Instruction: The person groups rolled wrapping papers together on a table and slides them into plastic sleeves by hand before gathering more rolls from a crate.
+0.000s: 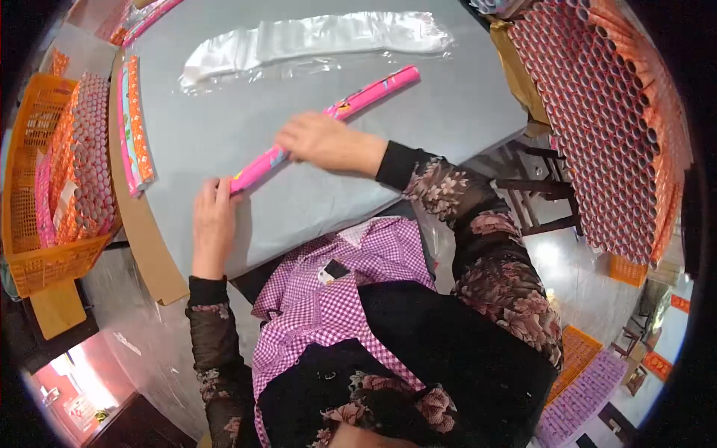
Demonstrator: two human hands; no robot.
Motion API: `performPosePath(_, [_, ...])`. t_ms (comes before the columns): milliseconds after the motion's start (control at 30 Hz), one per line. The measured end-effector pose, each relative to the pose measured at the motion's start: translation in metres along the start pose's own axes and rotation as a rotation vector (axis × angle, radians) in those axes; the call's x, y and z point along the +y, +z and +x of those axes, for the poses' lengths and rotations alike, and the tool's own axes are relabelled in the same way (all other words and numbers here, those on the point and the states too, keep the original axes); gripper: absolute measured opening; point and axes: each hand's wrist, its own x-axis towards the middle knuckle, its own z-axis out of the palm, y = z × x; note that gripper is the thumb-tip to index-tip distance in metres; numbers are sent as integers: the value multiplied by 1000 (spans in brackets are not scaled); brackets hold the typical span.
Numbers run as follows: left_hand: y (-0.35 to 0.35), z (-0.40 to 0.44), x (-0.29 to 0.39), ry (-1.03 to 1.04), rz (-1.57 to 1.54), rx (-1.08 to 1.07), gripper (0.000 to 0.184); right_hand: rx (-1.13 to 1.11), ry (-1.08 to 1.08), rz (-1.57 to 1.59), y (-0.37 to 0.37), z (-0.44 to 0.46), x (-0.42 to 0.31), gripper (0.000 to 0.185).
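Pinching: left hand, on pink tube, near end
Covering: right hand, tube's middle, grip unclear
Beyond: clear plastic

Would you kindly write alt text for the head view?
A person's left hand touches the near end of a pink patterned roll on a grey table; the right hand lies on it further along. Clear plastic lies beyond, bundled tubes to the right.

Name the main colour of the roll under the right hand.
The roll is mainly bright pink, with small multicoloured prints; the head view shows it best.
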Motion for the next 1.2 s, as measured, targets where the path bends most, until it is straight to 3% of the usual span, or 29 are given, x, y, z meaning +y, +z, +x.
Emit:
performPosePath(167, [7,1,-7,-60,-83,-32,34,67,108,-47,-15,-40,38,36])
performPosePath(233, [8,-1,-12,-37,-133,-23,31,-129,322,-81,-38,-56,41,38])
performPosePath(433, [7,1,-18,-25,-168,-2,31,102,308,-214,-63,-91,64,34])
performPosePath(667, [4,1,-13,-40,-54,35,30,57,365,-139,-52,-99,76,34])
performPosePath(1200, [29,7,-41,-172,-387,250,24,60,409,-124,-56,-75,89,36])
